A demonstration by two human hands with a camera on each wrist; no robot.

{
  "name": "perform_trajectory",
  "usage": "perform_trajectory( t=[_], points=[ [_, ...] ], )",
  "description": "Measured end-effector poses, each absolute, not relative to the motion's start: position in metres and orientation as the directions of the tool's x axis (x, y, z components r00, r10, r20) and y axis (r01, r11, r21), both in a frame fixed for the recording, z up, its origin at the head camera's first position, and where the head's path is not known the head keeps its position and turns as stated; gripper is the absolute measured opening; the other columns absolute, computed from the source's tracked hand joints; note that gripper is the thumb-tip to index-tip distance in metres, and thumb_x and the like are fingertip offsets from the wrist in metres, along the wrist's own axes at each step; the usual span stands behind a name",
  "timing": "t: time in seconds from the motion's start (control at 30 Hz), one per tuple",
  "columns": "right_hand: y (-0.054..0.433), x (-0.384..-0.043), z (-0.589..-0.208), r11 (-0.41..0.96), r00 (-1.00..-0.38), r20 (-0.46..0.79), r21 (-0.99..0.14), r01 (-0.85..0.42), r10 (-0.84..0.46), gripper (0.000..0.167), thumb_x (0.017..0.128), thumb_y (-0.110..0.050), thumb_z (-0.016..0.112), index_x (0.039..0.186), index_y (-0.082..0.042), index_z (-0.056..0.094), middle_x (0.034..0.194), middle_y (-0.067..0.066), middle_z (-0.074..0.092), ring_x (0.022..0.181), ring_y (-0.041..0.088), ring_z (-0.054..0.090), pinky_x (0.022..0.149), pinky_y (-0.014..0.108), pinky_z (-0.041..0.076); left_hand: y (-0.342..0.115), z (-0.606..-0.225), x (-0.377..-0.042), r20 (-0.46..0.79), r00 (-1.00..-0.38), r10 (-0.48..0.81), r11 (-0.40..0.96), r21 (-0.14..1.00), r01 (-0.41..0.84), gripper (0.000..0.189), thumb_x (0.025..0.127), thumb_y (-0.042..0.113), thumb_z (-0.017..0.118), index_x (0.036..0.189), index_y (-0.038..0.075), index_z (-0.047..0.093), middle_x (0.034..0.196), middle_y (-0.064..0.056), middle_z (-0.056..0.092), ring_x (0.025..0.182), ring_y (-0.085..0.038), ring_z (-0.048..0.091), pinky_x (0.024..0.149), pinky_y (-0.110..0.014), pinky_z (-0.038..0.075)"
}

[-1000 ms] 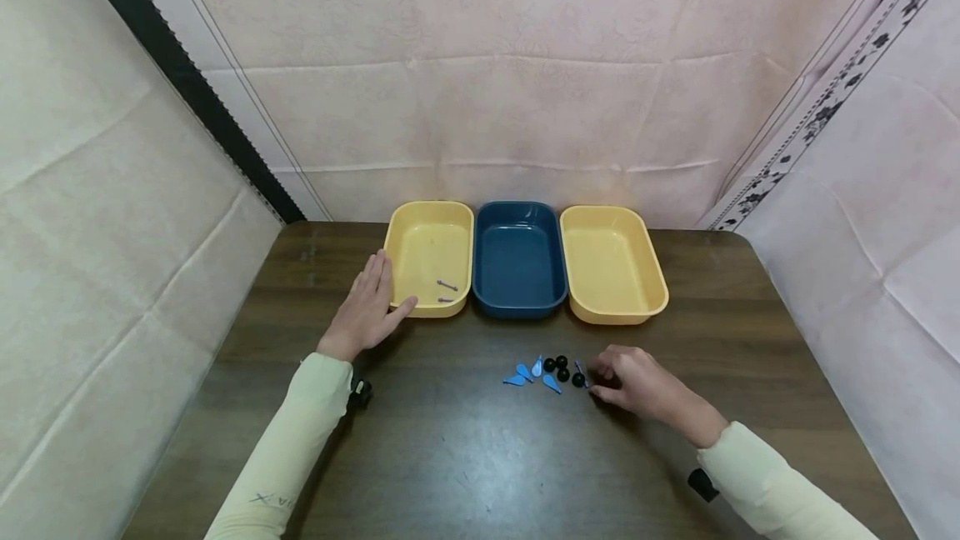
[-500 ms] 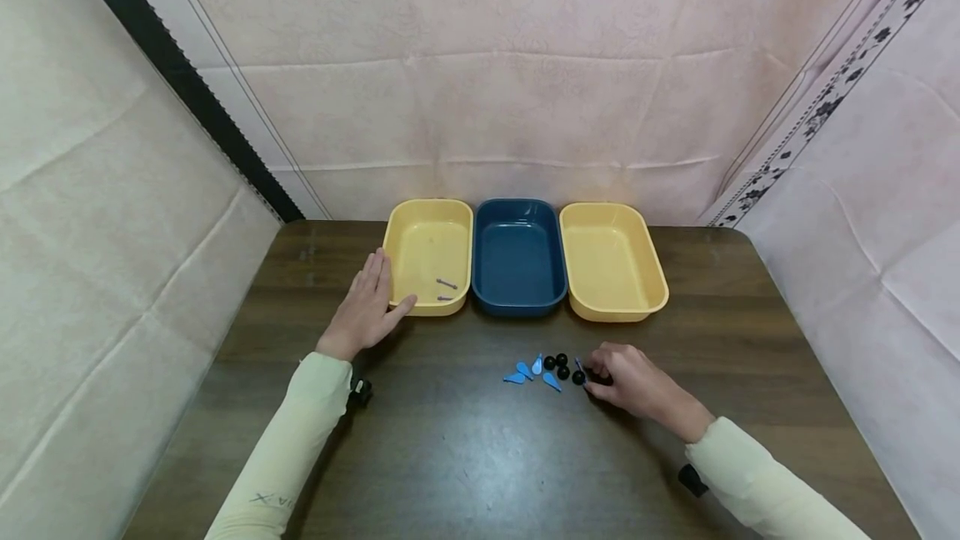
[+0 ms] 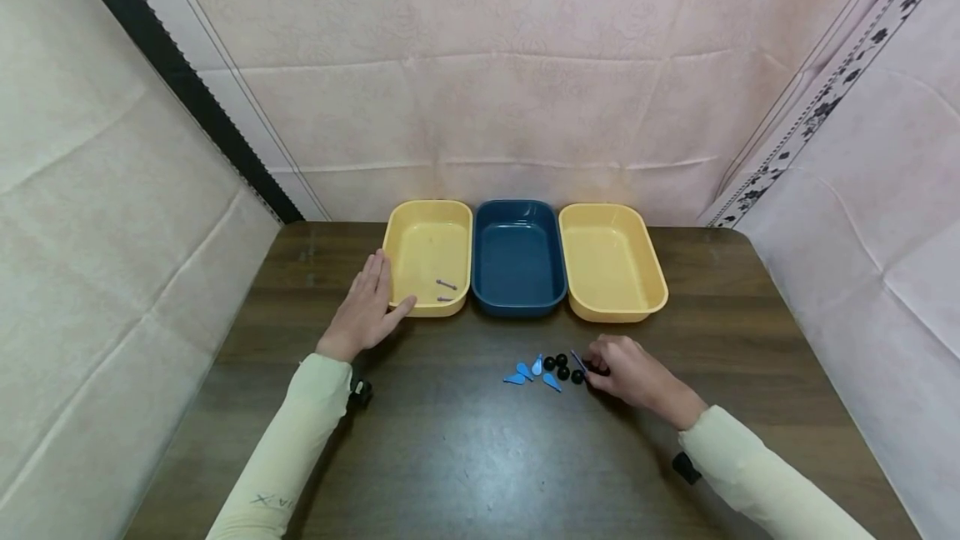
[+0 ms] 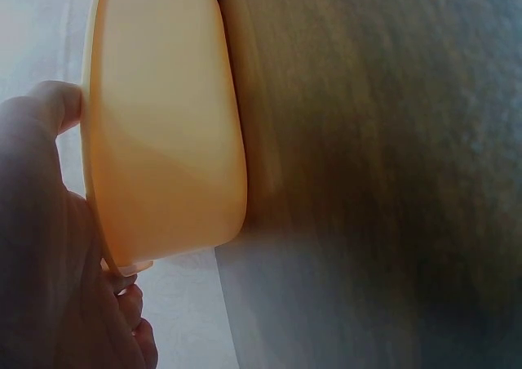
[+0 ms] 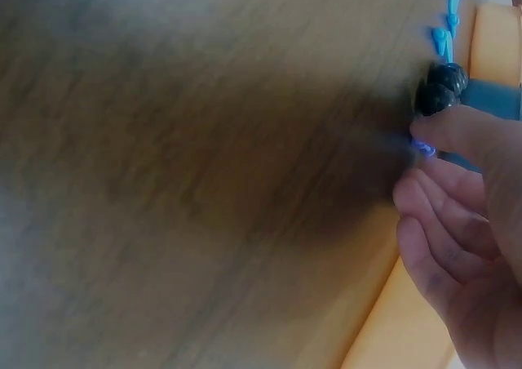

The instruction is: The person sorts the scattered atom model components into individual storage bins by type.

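Note:
My left hand rests on the near left corner of the left yellow tray, its fingers straight along the side and the thumb on the front rim. Two small purple sticks with knobbed ends lie in that tray. At the right of a small group of pieces, my right hand pinches another small purple stick between thumb and forefinger. In the right wrist view, only a bit of this purple stick shows between the fingertips. Several black round beads lie just left of these fingers.
Several blue teardrop-shaped pieces lie beside the beads on the dark wooden table. A dark blue tray stands between the left tray and a second yellow tray, all in a row near the back edge. Pale cloth hangs behind and at both sides.
My right hand has shifted slightly left and away from me, and the purple stick at its fingertips now shows more and leans. The left hand stays on the tray.

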State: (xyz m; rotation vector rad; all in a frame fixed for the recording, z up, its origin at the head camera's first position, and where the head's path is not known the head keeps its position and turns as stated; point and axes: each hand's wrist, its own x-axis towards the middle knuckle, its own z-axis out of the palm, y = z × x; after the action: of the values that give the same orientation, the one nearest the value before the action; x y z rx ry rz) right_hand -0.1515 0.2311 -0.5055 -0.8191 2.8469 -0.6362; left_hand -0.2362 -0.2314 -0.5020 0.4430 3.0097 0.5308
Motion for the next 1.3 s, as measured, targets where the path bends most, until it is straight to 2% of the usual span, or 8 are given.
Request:
perform_trajectory(
  t=[0.33,0.5,0.8,1.3],
  points=[
    [0.225,-0.161,-0.505,0.785,-0.86,-0.02,-0.42,-0.456,-0.51,0.007,0.09,-0.005,0.078,0.097,-0.004,0.075,0.085,0.001,0.066,0.073,0.005,0.058,0.064,0.018,0.055,-0.232,-0.502,-0.235,0.001,-0.958,0.286,0.896,0.353,0.268,0.102,0.106,0.07,0.035,0.168,-0.002,-0.003,0.178,-0.02,-0.007,0.167,-0.038,-0.003,0.134,-0.059,0.011],
    [0.225,-0.164,-0.505,0.778,-0.861,0.033,-0.413,-0.474,-0.507,0.006,0.088,-0.003,0.077,0.091,-0.006,0.073,0.081,-0.001,0.066,0.071,0.004,0.058,0.063,0.019,0.054,-0.232,-0.503,-0.235,0.01,-0.958,0.286,0.896,0.352,0.271,0.101,0.106,0.068,0.036,0.168,-0.003,-0.002,0.178,-0.019,-0.008,0.166,-0.04,0.0,0.134,-0.06,0.012],
    [0.228,-0.166,-0.493,0.754,-0.86,0.103,-0.439,-0.49,-0.499,0.01,0.085,0.0,0.077,0.09,-0.008,0.073,0.08,-0.004,0.065,0.072,0.004,0.058,0.064,0.021,0.055,-0.232,-0.502,-0.235,-0.003,-0.957,0.289,0.893,0.363,0.268,0.102,0.106,0.069,0.036,0.168,-0.001,-0.005,0.178,-0.016,-0.012,0.167,-0.036,-0.005,0.134,-0.059,0.01],
    [0.216,-0.178,-0.456,0.755,-0.825,0.168,-0.336,-0.563,-0.54,0.011,0.084,-0.003,0.081,0.09,-0.008,0.073,0.081,-0.004,0.063,0.071,0.004,0.056,0.065,0.019,0.056,-0.233,-0.502,-0.234,0.005,-0.958,0.286,0.889,0.372,0.268,0.102,0.106,0.068,0.037,0.168,-0.001,-0.004,0.179,-0.018,-0.009,0.167,-0.037,-0.004,0.134,-0.06,0.01]
  ],
)
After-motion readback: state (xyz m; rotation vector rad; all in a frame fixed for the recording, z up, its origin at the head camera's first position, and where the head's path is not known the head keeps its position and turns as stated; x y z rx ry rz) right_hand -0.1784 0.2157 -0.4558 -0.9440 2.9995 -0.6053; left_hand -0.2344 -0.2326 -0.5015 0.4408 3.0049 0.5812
